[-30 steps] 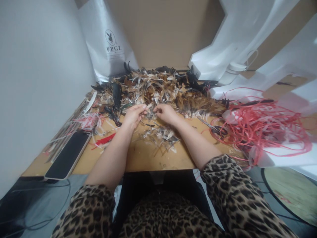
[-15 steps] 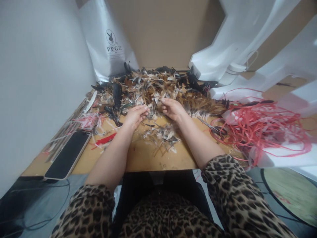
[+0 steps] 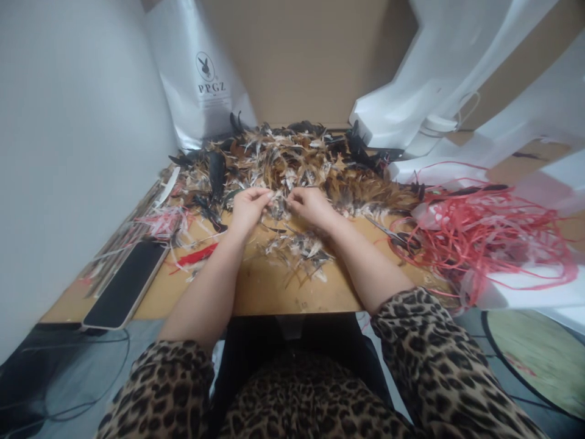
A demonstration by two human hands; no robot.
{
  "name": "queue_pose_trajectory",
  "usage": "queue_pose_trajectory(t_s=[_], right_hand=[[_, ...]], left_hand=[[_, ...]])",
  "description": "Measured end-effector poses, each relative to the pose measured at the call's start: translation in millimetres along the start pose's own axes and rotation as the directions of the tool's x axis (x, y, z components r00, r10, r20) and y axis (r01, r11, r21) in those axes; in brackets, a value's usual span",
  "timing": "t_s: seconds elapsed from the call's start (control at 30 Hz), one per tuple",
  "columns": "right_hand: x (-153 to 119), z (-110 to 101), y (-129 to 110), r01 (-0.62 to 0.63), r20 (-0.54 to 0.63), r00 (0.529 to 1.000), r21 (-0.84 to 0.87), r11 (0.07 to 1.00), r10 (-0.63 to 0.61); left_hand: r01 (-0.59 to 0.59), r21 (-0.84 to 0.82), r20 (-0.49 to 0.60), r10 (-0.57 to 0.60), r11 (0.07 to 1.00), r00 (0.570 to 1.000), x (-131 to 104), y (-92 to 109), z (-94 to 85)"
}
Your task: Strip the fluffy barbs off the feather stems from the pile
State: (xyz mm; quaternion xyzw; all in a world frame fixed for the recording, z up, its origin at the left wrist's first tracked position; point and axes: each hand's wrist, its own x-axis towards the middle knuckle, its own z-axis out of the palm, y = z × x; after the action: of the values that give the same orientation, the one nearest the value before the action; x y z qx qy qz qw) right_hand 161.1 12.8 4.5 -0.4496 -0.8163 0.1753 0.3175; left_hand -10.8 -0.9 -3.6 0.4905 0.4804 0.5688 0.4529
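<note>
A broad heap of brown, black and white feathers [image 3: 297, 149] lies across the back of the wooden table. At its front edge my left hand [image 3: 250, 209] is closed, thumb against fingers, in a pinch on small pale feathers. My right hand [image 3: 311, 206] is closed too, its fingertips just right of the left ones; whatever lies between them is too small to make out. Nearer me, below both hands, a smaller pile of loose feathers [image 3: 304, 247] rests on the table [image 3: 292, 296].
A phone [image 3: 125, 286] and a red strip [image 3: 196, 255] lie on the left, near pink-white strands [image 3: 167, 222]. On the right are scissors [image 3: 404, 241] and a tangle of red ribbon [image 3: 498, 238]. A white bag [image 3: 205, 116] stands behind; a round green-topped object [image 3: 539, 360] is lower right.
My right hand has moved left, bringing its fingertips close to my left hand's. The left hand has shifted slightly up. The feather heap looks much the same.
</note>
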Motion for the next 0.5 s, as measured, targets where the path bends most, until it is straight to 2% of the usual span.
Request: queue_pose_trajectory(t_s=[0.1,0.2,0.27,0.37,0.5], right_hand=[[-1.5,1.4,-1.9,0.016,0.038,0.999,-0.230,0.973,-0.007],[-2.3,2.3,-4.0,0.014,0.075,0.997,-0.341,0.940,0.012],[-2.8,1.1,-4.9,0.021,0.082,0.997,-0.356,0.934,0.009],[-2.8,-1.9,-3.9,0.037,0.073,0.997,-0.290,0.956,-0.016],[-1.0,-3.6,1.0,0.022,0.029,0.999,-0.137,0.990,-0.018]], left_hand=[[-0.163,0.154,0.037,0.160,0.974,0.987,-2.3,0.0,1.5],[-0.211,0.248,0.087,0.196,0.945,0.977,-4.6,-3.0,2.3],[-0.191,0.283,0.096,0.170,0.940,0.981,-4.7,-5.8,2.2],[-0.140,0.284,0.117,0.110,0.949,0.987,-2.9,-9.9,1.7],[0.034,0.177,0.175,-0.065,0.984,0.982,-0.9,-12.6,1.4]])
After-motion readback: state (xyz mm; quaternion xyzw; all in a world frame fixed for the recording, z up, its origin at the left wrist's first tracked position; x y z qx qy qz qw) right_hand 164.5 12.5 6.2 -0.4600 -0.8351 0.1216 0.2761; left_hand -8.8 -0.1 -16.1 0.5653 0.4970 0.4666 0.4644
